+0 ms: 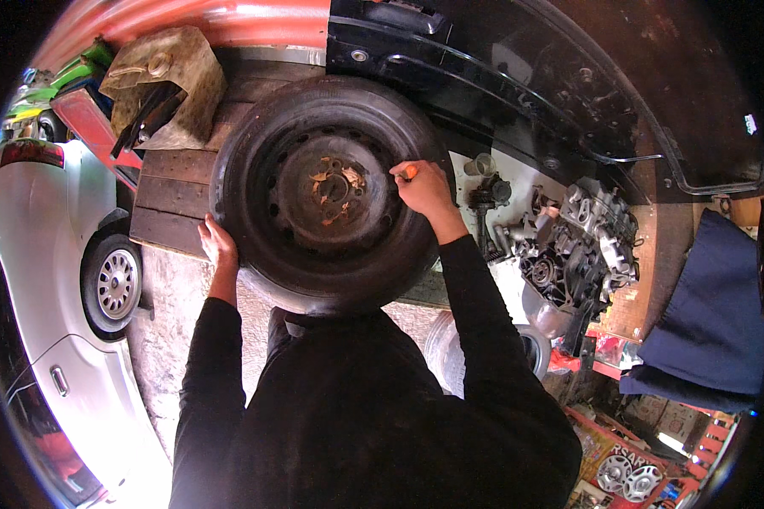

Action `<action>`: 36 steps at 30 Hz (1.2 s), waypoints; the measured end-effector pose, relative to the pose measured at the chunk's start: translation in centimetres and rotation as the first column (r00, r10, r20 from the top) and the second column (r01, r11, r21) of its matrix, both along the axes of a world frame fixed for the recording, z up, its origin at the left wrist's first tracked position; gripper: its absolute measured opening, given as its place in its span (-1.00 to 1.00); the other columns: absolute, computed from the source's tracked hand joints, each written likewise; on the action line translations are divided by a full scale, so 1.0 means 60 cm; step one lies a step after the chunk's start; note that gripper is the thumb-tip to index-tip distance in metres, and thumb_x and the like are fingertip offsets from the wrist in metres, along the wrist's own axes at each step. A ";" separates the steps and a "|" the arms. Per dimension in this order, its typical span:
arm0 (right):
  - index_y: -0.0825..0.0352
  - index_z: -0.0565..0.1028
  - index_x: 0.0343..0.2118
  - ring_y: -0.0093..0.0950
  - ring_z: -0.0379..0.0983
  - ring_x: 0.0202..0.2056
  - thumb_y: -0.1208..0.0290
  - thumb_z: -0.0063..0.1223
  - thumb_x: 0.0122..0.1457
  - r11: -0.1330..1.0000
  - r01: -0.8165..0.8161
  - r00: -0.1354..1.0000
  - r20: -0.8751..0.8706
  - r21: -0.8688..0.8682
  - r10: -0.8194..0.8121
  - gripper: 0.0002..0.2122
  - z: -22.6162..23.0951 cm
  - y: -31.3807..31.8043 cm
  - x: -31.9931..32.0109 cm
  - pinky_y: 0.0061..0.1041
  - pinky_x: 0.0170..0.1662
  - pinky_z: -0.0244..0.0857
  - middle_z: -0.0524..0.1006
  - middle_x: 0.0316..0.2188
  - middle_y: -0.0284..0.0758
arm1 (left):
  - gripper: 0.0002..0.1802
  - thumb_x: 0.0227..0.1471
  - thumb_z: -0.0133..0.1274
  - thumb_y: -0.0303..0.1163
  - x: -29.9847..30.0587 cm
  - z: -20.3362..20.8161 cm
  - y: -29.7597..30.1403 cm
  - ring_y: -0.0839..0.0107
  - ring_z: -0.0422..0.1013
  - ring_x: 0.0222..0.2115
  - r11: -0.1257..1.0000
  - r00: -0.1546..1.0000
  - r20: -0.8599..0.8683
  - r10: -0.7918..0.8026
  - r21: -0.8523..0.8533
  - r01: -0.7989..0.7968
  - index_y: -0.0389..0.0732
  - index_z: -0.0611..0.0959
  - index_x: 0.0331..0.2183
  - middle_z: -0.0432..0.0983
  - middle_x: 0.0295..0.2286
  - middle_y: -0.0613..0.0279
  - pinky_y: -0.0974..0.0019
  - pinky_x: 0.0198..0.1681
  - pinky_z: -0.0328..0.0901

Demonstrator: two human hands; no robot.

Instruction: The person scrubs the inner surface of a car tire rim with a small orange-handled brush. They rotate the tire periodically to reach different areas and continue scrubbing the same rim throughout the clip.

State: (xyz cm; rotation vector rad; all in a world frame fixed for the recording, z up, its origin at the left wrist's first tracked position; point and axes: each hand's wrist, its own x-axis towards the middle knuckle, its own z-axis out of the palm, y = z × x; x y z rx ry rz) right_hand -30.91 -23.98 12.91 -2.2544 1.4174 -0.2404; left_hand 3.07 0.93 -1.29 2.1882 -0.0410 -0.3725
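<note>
A black tyre [267, 263] on a dark steel wheel [301, 216] lies on its side on a wooden plank bench, directly before me. Around the hub hole are brown dry scraps [353, 177] that look like leaves or flakes. My left hand [219, 244] rests against the tyre's near left side, fingers stretched out. Over the right part of the wheel, by the inner edge of the tyre, my right hand [424, 187] is closed on a small orange object [411, 171]. Most of that object is hidden in the fist, so its kind is unclear.
The plank bench [174, 191] carries a stained, cut-open container [165, 76] with dark tools at far left. A white car [47, 204] stands left. To the right are an engine [573, 259], a small glass [481, 165] and dark blue cloth [709, 297]. Black bodywork [484, 93] lies beyond.
</note>
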 end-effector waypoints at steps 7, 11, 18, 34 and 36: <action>0.15 0.68 -0.29 -0.08 0.56 -0.14 0.35 0.20 0.08 0.995 0.025 0.998 -0.052 -0.100 -0.030 -0.86 -0.023 0.015 -0.016 -0.17 -0.03 0.43 0.65 -0.27 -0.16 | -0.28 0.27 -0.23 0.16 -0.008 0.005 -0.010 -0.28 0.38 0.02 1.000 1.000 0.018 -0.018 -0.021 0.018 -0.33 0.53 0.02 0.48 -0.03 -0.37 -0.11 0.10 0.23; 0.17 0.68 -0.28 -0.12 0.55 -0.09 0.33 0.21 0.06 0.998 -0.032 0.984 -0.176 0.047 0.040 -0.84 0.001 0.055 0.000 -0.18 0.04 0.40 0.66 -0.22 -0.21 | -0.29 0.28 -0.23 0.14 -0.007 -0.006 -0.003 -0.29 0.36 0.03 0.998 0.995 0.094 0.028 -0.060 -0.022 -0.36 0.53 0.01 0.47 -0.02 -0.38 -0.10 0.10 0.22; 0.20 0.69 -0.29 -0.19 0.61 -0.18 0.31 0.23 0.07 1.000 0.013 0.998 -0.068 -0.021 -0.014 -0.83 -0.025 0.062 -0.043 -0.26 -0.05 0.46 0.68 -0.27 -0.23 | -0.31 0.30 -0.25 0.11 -0.016 0.006 -0.012 -0.26 0.35 0.05 0.998 0.999 0.024 -0.043 -0.036 0.043 -0.38 0.53 -0.01 0.45 0.00 -0.36 -0.07 0.12 0.20; 0.31 0.67 -0.19 -0.35 0.64 -0.11 0.58 0.20 0.17 0.815 -0.530 0.796 0.469 0.233 0.383 -0.84 -0.033 0.118 0.068 -0.44 -0.01 0.46 0.69 -0.17 -0.24 | -0.36 0.29 -0.19 0.10 -0.008 -0.005 -0.007 -0.20 0.39 -0.01 0.999 0.995 0.090 -0.032 -0.037 0.035 -0.35 0.54 -0.06 0.49 -0.08 -0.30 -0.06 0.10 0.22; 0.33 0.67 -0.21 -0.34 0.64 -0.11 0.58 0.20 0.17 0.875 -0.477 0.776 0.508 0.086 0.373 -0.86 -0.039 0.122 0.075 -0.46 -0.01 0.47 0.69 -0.18 -0.22 | -0.36 0.29 -0.18 0.10 -0.008 -0.007 -0.006 -0.20 0.39 -0.01 1.000 0.998 0.055 -0.023 -0.020 0.024 -0.35 0.55 -0.07 0.49 -0.08 -0.30 -0.06 0.10 0.22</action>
